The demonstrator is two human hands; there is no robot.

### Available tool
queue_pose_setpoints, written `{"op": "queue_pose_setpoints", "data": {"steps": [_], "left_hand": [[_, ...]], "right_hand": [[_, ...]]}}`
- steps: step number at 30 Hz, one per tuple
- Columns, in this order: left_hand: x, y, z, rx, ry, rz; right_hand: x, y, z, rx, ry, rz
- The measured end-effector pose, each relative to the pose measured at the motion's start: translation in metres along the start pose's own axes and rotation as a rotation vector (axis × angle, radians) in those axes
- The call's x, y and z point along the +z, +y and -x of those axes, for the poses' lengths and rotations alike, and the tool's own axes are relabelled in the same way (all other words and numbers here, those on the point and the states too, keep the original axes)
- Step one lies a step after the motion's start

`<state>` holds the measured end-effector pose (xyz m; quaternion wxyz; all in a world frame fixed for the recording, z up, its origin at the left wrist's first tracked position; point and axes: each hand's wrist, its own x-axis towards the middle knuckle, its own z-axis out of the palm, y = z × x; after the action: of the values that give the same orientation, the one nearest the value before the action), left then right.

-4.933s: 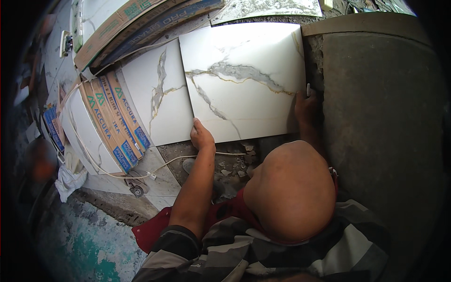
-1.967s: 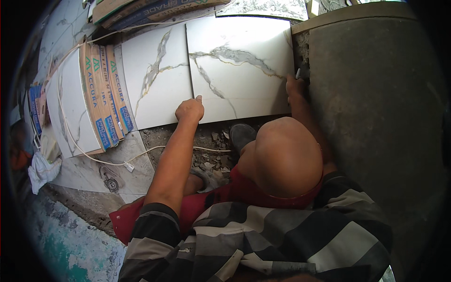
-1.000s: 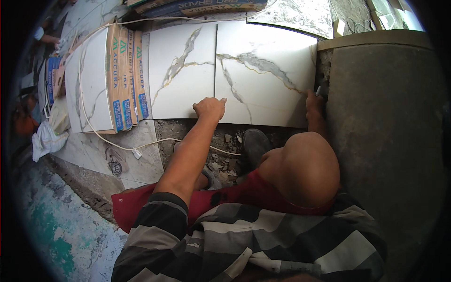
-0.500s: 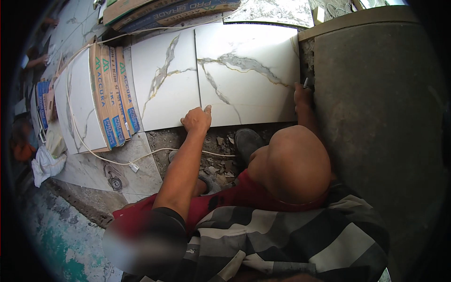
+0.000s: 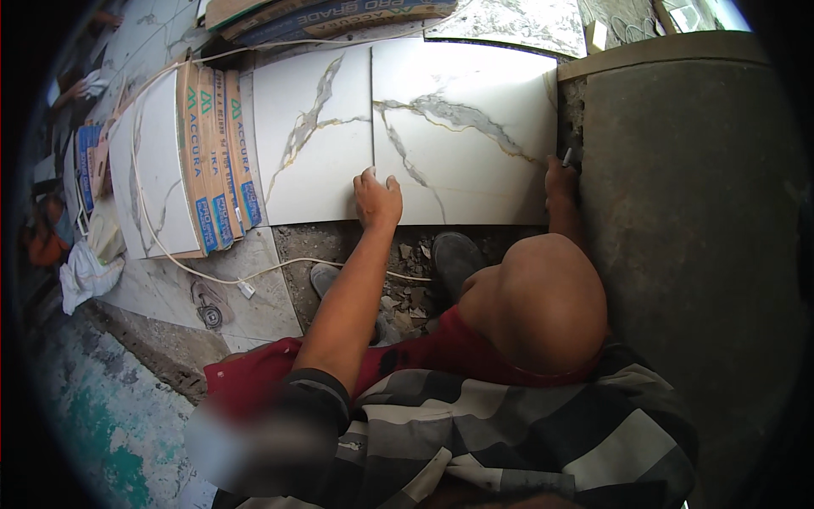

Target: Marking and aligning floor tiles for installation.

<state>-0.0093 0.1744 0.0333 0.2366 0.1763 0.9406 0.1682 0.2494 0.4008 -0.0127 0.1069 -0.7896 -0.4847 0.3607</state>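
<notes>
Two white marble-patterned tiles lie side by side: a left tile and a right tile, meeting at a dark straight seam. My left hand rests on them at the near end of that seam, its bent fingers and thumb apart and nothing held. At the right tile's outer edge, my right hand is closed around a slim pen-like thing with a pale tip that points up. The lower part of that thing is hidden by the fingers.
Stacked tile cartons stand left, with a tile on them. A white cable loops past. Rubble lies between my shoes. A dark raised slab borders the right. Another person's hand shows far left.
My left hand has slid forward from the tiles' near edge onto the seam, and its fingers have spread. My right hand stays at the right tile's edge. The whole view has shifted slightly.
</notes>
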Motion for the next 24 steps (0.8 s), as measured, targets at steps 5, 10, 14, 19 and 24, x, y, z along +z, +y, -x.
{"op": "queue_pose_setpoints", "data": {"steps": [5, 10, 14, 19, 24], "left_hand": [[0.009, 0.003, -0.018, -0.055, 0.027, 0.070], [0.017, -0.009, -0.033, -0.202, -0.068, 0.385], [0.006, -0.014, -0.036, -0.180, -0.115, 0.501], [-0.012, -0.005, -0.033, -0.262, -0.325, 0.693], [-0.016, -0.005, -0.034, -0.239, -0.322, 0.723]], "right_hand": [[-0.002, 0.001, -0.004, -0.005, -0.033, -0.043], [-0.006, -0.005, 0.003, 0.042, -0.094, -0.003], [-0.009, -0.013, 0.017, -0.042, 0.003, 0.150], [-0.014, -0.023, 0.026, -0.053, -0.010, 0.186], [-0.013, -0.023, 0.024, -0.006, -0.006, 0.105]]}}
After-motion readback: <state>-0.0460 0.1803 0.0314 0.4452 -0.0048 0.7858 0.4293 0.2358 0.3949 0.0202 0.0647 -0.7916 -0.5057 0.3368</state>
